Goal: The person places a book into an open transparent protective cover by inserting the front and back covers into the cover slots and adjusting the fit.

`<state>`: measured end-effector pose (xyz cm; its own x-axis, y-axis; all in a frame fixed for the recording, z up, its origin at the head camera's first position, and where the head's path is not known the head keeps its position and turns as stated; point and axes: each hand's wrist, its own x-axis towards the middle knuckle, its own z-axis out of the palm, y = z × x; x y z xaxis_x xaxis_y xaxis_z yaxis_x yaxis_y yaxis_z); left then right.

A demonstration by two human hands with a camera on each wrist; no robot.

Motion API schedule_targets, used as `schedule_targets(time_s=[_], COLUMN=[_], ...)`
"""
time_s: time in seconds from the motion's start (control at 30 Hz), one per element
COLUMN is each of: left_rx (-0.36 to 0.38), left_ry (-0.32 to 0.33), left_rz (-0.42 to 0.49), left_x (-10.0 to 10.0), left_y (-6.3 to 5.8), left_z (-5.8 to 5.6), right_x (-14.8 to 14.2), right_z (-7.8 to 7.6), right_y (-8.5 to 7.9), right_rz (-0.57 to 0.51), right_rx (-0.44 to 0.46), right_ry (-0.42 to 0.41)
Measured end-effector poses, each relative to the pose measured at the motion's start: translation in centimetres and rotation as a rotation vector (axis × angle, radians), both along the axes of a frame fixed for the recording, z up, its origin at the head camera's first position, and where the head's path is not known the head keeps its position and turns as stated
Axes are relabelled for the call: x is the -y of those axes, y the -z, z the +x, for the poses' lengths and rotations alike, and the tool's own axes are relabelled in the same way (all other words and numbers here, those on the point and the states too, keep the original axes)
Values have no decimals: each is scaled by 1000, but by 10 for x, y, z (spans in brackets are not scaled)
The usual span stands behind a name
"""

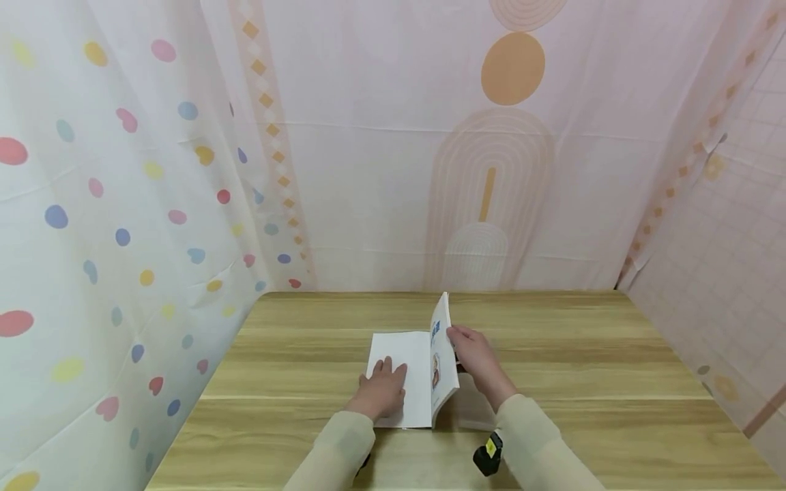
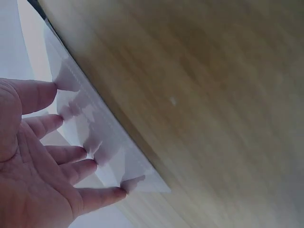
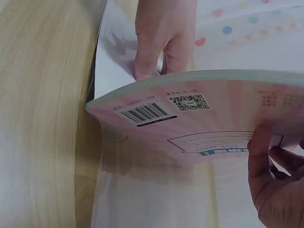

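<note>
An open book (image 1: 439,382) stands with its page block raised, printed blue characters and a small picture facing left. My left hand (image 1: 382,392) lies with fingers spread on the white inside face (image 1: 416,382) at the book's left. In the left wrist view, the fingertips of that hand (image 2: 52,156) touch a glossy sheet (image 2: 111,137) that reflects them. With thumb and fingers my right hand (image 1: 479,354) pinches the raised block at its outer edge. The pink back cover (image 3: 156,123) carries a barcode and a QR code. Clear plastic film (image 3: 147,202) spreads on the table below it.
The wood-grain table (image 1: 295,368) carries the book near its front middle. Patterned curtains (image 1: 368,191) hang behind it and along both sides. A small black device (image 1: 488,455) with a yellow label sits by the right sleeve.
</note>
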<state>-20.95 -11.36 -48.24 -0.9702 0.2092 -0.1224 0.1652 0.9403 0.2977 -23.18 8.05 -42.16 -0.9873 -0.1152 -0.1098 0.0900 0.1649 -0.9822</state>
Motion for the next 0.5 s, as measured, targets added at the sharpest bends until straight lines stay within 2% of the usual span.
schedule_targets(time_s=[0.2, 0.5], left_rx=[-30, -115], left_ry=[-6, 27], left_rz=[-3, 76], left_x=[1, -5], left_y=[-2, -7], left_z=[0, -2], right_x=[3, 4], right_z=[0, 1], right_y=[1, 2], right_rz=[-38, -18], right_rx=[26, 42], right_ry=[-38, -44])
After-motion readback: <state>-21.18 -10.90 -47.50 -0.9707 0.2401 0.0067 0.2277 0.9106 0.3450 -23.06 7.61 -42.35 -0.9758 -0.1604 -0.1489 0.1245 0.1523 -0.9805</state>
